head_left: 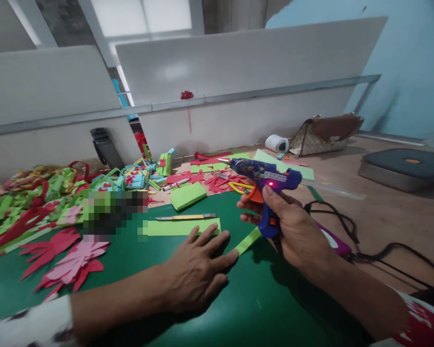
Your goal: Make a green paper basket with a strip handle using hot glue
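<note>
My right hand [292,226] is wrapped round the grip of a blue glue gun [264,176] with a red light on and an orange trigger, held above the green cutting mat [260,299]. Its nozzle points left. My left hand [197,267] lies flat on the mat, fingers spread, fingertips touching a green paper strip [248,241]. A wider light green paper piece [183,226] lies just beyond the fingers, with a yellow craft knife [186,217] behind it.
Red and pink paper flowers [67,262] lie at the left, with a heap of green and red paper scraps [25,202] and small paper baskets [135,176] behind. A black cord [347,231] trails right. A handbag [325,132], tape roll [277,143] and white partition boards [238,86] stand at the back.
</note>
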`<state>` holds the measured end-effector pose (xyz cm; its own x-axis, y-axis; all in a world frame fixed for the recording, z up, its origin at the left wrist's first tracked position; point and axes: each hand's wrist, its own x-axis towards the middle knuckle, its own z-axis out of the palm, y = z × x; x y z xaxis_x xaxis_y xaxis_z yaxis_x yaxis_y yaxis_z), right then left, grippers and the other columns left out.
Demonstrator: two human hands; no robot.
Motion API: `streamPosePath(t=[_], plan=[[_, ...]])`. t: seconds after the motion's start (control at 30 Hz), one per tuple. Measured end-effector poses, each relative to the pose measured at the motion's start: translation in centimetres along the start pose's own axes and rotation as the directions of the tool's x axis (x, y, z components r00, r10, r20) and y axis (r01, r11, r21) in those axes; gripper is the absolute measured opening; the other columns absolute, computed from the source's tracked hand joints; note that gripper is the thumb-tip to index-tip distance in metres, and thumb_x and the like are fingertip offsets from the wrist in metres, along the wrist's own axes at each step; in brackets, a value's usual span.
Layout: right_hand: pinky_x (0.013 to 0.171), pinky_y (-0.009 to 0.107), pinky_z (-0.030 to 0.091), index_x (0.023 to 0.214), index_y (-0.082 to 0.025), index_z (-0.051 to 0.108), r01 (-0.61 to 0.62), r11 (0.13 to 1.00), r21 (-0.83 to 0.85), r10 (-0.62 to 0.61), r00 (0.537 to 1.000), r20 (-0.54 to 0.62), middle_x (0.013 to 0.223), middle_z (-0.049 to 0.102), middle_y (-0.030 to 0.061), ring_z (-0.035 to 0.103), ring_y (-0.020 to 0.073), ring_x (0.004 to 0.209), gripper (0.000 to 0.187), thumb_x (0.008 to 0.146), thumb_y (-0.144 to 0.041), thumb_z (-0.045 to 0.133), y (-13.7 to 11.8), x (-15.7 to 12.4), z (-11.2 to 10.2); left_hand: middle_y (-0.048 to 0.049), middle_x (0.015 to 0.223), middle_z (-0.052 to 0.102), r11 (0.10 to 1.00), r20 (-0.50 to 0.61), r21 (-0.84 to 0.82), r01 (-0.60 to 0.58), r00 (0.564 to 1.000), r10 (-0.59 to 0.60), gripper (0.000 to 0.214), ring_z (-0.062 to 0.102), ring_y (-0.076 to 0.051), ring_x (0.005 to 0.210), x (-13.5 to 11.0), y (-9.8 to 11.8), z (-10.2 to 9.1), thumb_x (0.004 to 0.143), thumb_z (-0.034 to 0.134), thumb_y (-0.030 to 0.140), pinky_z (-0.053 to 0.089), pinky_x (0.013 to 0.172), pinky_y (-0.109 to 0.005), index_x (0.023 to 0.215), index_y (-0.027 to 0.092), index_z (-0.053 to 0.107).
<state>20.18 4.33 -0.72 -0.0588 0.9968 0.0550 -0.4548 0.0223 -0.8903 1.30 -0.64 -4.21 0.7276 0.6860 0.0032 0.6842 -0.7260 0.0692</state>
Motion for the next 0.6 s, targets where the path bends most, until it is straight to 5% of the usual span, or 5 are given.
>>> streamPosePath(t=[0.1,0.2,0.43,0.6], plan=[[0.05,0.027,0.056,0.077,-0.024,0.069,0.006,1.0,-0.003,-0.006,1.0,-0.02,0.073,0.07,0.0011,0.069,0.0221,0.072,0.03,0.057,-0.044,0.081,-0.3,0.2,0.0,-0.014,0.133,0.051,0.996,-0.172,0.084,0.015,0.985,-0.001,0.043,0.046,-0.032,0.121,1.1,-1.6,0.1,0.092,0.042,0.042,0.037,0.099,-0.052,0.128,0.019,0.047],[0.049,0.028,0.056,0.075,-0.024,0.067,0.005,1.0,0.002,-0.005,0.999,-0.038,0.075,0.07,0.0006,0.069,0.0234,0.073,0.032,0.054,-0.044,0.083,-0.3,0.3,0.0,-0.0118,0.102,0.068,0.96,-0.242,0.192,0.205,0.958,-0.156,0.028,0.063,-0.023,0.091,-0.3,-4.0,-0.1,0.095,0.038,0.027,0.049,0.081,-0.039,0.105,0.016,0.061],[0.047,0.027,0.055,0.076,-0.021,0.063,-0.019,0.995,-0.095,0.018,1.0,-0.002,0.068,0.066,-0.0006,0.067,0.0197,0.067,0.038,0.057,-0.05,0.079,1.2,0.8,0.0,-0.0107,0.092,0.068,0.917,-0.073,0.327,0.228,0.974,-0.216,0.017,0.062,-0.023,0.082,-2.9,-6.6,-0.2,0.086,0.051,0.011,0.05,0.072,-0.034,0.097,0.013,0.063],[0.043,0.025,0.046,0.069,-0.019,0.053,0.084,0.905,-0.417,-0.042,0.993,0.11,0.056,0.058,-0.003,0.055,0.0118,0.046,0.039,0.073,-0.056,0.064,1.3,2.3,-1.0,-0.0134,0.089,0.066,0.895,0.015,0.405,0.187,0.977,-0.211,0.019,0.06,-0.025,0.079,-1.7,-6.3,-0.2,0.086,0.046,0.006,0.05,0.067,-0.036,0.09,0.008,0.064]])
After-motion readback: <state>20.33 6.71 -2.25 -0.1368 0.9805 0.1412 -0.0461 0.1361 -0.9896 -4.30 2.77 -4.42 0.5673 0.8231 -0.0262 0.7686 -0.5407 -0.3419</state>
